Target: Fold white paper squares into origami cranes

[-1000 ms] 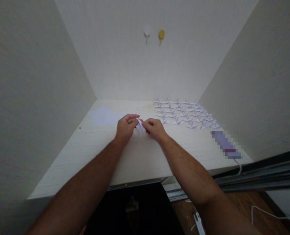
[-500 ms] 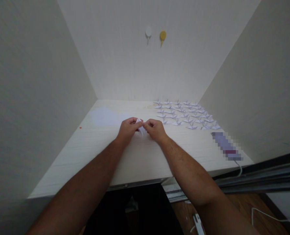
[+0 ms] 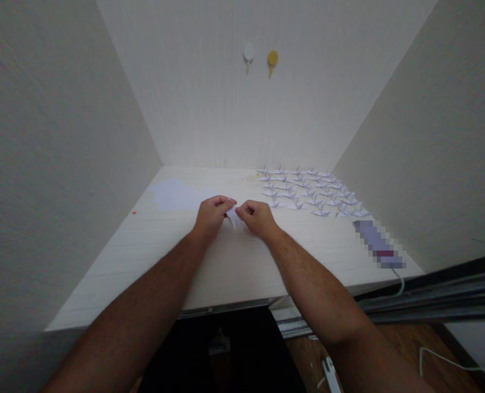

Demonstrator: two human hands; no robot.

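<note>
Left hand (image 3: 211,215) had edged leftward. It and the right hand (image 3: 259,216) pinched folded paper (image 3: 232,216) between them — tip pointing bodyward.

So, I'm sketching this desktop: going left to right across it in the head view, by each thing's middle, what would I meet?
Orange speck, flat white paper, left fingers, folded white piece, right fingers, folded paper birds, pixelated purplish object.

looking dim and grainy, showing paler across the tabletop (image 3: 234,267), sinking near-black beneath, breaking into coarse squares at right.
</note>
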